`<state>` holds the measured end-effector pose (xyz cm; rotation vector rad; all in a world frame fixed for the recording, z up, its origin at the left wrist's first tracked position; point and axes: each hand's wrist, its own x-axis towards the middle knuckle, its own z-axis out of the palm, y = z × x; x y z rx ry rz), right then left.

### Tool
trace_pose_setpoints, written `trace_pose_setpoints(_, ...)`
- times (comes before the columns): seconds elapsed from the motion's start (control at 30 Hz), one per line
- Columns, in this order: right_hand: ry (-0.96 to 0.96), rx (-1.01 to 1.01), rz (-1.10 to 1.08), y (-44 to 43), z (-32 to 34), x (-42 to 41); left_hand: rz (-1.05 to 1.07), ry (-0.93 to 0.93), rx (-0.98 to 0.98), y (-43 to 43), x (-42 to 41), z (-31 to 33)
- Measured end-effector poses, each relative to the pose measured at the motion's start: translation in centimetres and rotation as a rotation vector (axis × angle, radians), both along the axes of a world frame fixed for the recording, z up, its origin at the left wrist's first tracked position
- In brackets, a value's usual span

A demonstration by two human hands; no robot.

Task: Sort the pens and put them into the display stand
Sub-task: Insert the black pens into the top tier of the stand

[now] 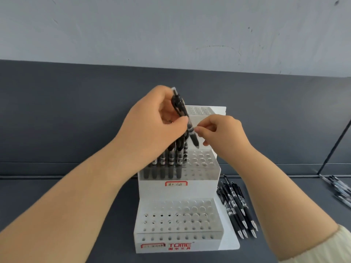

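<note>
Fingers: the left hand's (152, 120) fingers (180, 121) are curled round the upper barrel of a black click pen (191, 130), holding it tilted with the tip down and to the right. The right hand's (226, 133) thumb and forefinger are pinched together against the lower barrel. Whether they truly grip it or only steady it I cannot tell.
Pen position: above the middle tier (203, 158) of the white display stand (176, 194), tip just over the empty holes and not yet in one.
Filled holes: black pens (171, 164) stand upright in the left part of that tier. The holes to their right look empty.
Step in hand: probably seating this pen in the next free hole beside the standing ones.
Doing it well: bring the pen upright before lowering, let the lower fingers guide the tip into the hole, and avoid knocking the neighbours. Release only once it rests at the bottom.
Still waiting: a loose bunch of black pens (235, 205) lies on the desk (114, 243) just right of the stand. More pens (340, 188) lie at the far right edge.
</note>
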<state>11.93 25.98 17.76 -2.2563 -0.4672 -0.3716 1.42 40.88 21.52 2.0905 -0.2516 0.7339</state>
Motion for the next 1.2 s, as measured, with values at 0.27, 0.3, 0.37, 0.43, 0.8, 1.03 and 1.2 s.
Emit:
trace_pose_setpoints(0.27, 0.005, -0.007, -0.01, -1.9, -1.0, 0.1, 0.064, 0.112, 0.353, 0.8, 4.7, 2.9)
trace_pose_setpoints(0.3, 0.002, -0.018, -0.012, -2.1, -1.1, 0.1, 0.065, 0.127, 0.386, 0.8, 5.1, 3.0)
trace_pose_setpoints(0.37, 0.002, -0.032, -0.012, -2.3, -1.4, 0.0, 0.059, 0.166, 0.442, 0.9, 5.8, 3.1)
trace_pose_setpoints(0.43, 0.008, -0.036, -0.01, -2.6, -1.6, 0.0, 0.058, 0.194, 0.488, 0.8, 6.3, 3.1)
trace_pose_setpoints(0.8, 0.025, -0.031, -0.01, -3.1, -1.9, 0.0, 0.051, 0.254, 0.533, 1.0, 7.6, 3.3)
trace_pose_setpoints(1.03, 0.043, -0.027, -0.016, -3.2, -2.0, 0.3, 0.048, 0.277, 0.558, 0.8, 7.8, 3.8)
trace_pose_setpoints(1.2, 0.049, -0.029, -0.02, -3.4, -1.9, 0.3, 0.022, 0.344, 0.629, 0.8, 8.0, 3.9)
